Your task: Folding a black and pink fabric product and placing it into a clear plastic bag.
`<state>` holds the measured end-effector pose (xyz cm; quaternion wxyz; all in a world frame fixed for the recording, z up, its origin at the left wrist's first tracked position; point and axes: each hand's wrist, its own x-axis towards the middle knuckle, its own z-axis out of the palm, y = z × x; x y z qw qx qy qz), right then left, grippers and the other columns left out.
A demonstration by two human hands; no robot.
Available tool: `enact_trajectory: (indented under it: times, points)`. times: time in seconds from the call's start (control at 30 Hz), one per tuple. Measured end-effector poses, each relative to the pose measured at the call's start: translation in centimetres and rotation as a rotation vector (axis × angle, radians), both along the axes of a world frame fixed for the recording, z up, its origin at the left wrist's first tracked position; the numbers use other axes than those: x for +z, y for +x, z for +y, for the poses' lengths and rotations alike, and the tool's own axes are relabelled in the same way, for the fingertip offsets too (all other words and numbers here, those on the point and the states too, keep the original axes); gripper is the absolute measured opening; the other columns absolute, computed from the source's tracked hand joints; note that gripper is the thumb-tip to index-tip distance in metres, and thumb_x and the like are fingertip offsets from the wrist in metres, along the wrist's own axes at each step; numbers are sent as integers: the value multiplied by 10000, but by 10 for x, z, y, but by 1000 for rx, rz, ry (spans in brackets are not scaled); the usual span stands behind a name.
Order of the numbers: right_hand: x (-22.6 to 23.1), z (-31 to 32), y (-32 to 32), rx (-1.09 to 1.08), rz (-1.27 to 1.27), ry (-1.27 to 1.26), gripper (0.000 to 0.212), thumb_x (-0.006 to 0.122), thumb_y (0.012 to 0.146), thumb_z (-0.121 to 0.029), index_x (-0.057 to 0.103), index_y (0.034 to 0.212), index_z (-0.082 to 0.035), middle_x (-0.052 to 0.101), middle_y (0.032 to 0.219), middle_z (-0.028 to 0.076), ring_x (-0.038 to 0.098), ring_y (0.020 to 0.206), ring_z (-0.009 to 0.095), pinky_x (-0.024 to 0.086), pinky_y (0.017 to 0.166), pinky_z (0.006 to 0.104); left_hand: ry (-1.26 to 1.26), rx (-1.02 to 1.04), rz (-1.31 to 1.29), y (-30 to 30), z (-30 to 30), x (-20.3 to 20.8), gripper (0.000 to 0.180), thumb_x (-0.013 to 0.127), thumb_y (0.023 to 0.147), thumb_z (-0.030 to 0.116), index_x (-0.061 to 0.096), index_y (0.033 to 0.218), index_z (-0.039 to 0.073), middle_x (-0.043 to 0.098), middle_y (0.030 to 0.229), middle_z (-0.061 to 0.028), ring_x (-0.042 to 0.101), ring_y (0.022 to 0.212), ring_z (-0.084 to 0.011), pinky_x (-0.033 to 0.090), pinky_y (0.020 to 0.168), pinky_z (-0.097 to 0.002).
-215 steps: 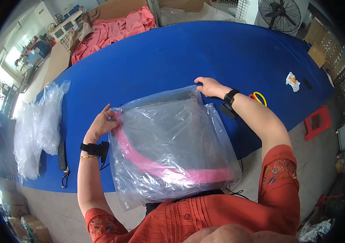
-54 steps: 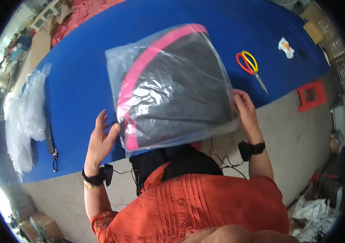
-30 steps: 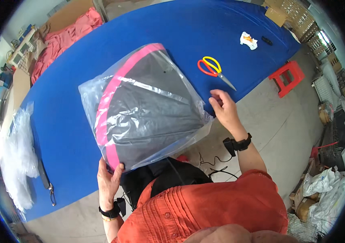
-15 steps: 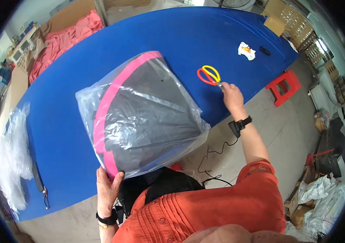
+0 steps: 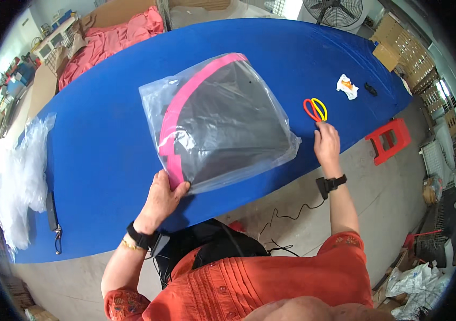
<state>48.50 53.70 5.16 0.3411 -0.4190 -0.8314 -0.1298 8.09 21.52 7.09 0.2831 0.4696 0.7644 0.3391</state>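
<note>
A clear plastic bag (image 5: 150, 101) lies on the blue-covered table (image 5: 105, 139), tilted a little. Inside is a dark grey, flat fan-shaped piece (image 5: 233, 115) with a bright pink curved band (image 5: 188, 96). At the bag's near left corner, my left hand (image 5: 161, 195) pinches the plastic over the band's end, thumb on top. Right of the bag, near the table's front edge, my right hand (image 5: 328, 143) closes over the blade end of scissors (image 5: 315, 110). Their red and yellow handle loops point away from me; the blades are hidden.
Crumpled clear plastic (image 5: 24, 182) and a dark strip with a cord loop (image 5: 52, 214) lie at the table's left. A white wad with orange (image 5: 347, 87) and a small black object (image 5: 370, 89) sit far right. A red stool (image 5: 389, 140) stands beyond the right edge.
The bag has moved farther onto the table, with my left hand still at its corner. My right hand and the scissors have shifted right, and the handles have turned. The view has shifted too.
</note>
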Motion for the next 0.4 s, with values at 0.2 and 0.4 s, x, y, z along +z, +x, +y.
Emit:
enact_trajectory:
  times: [0.2, 0.4]
  points:
    - [-25, -18, -26, 170, 177, -204, 176, 630, 950, -77, 674, 1113, -30, 682, 1143, 184, 640, 1094, 389, 517, 964, 455, 42, -5, -3, -17, 69, -10, 514, 799, 888, 287, 552, 1155, -76, 675, 999, -300, 654, 959, -470, 527, 851, -520]
    - [-36, -19, -29, 135, 257, -298, 186, 650, 954, -138, 681, 1114, -50, 670, 1205, 188, 629, 1161, 362, 494, 1022, 455, -76, 33, 97, -19, 139, -16, 553, 805, 877, 372, 564, 1166, -33, 682, 1099, -299, 671, 1030, -434, 530, 892, -490]
